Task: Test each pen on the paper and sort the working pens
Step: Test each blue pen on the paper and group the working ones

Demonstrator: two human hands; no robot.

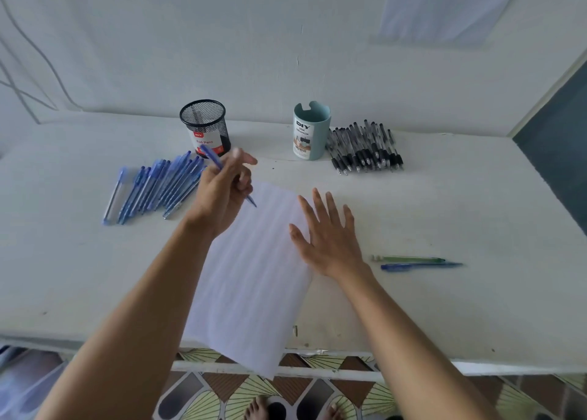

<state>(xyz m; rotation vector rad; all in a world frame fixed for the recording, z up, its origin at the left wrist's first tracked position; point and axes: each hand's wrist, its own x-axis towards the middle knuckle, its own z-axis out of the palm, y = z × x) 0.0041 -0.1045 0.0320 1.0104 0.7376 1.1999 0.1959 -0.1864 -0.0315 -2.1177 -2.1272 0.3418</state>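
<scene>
Blue plastic ballpoint pen [227, 174] gripped in left hand [222, 194], tip above white lined paper sheet [254, 276], right hand [327, 238] flat, fingers spread on sheet's right edge.

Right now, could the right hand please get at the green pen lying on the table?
Probably yes: the right hand is open, holds nothing, and nothing stands between it and the green pen beside it.

A: Anything reading legibly on the desk?
B: The teal cup [312, 130] is showing a white label [303, 140] reading "DIY DESK ORGANIZER". The barcode [300, 150] under it is blurring out. The black mesh cup [205, 124] is carrying a red-and-white label [208, 143] reading "Ball Pens".
</scene>
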